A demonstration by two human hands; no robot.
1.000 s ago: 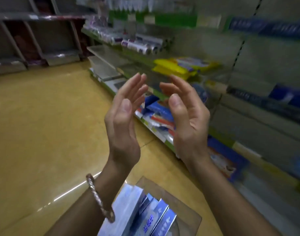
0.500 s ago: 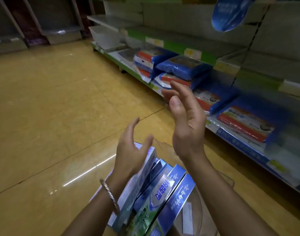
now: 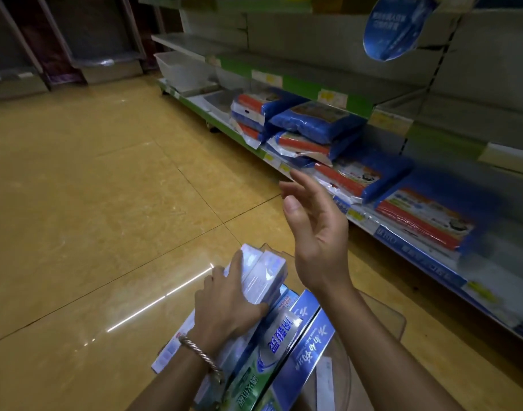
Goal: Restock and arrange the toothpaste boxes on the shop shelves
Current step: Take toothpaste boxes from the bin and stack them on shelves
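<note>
Several long toothpaste boxes (image 3: 286,336), blue, silver and green, lie stacked in a clear plastic bin (image 3: 384,318) at the bottom centre. My left hand (image 3: 227,304), with a metal bangle on the wrist, grips two pale silver toothpaste boxes (image 3: 261,274) at the top of the stack, thumb on their near side. My right hand (image 3: 316,229) hovers above the stack with fingers spread and nothing in it. The shop shelves (image 3: 328,93) run along the right.
Blue and red plastic packs (image 3: 310,120) fill the bottom shelf on the right. A clear empty tub (image 3: 183,69) sits at the shelf's far end. A round blue sign (image 3: 393,25) hangs above. Tan tiled floor (image 3: 91,188) spreads to the left.
My view has tipped down from the upper shelves to the bin. My left hand dropped onto the stack and closed on two silver boxes. My right hand lowered a little, still open.
</note>
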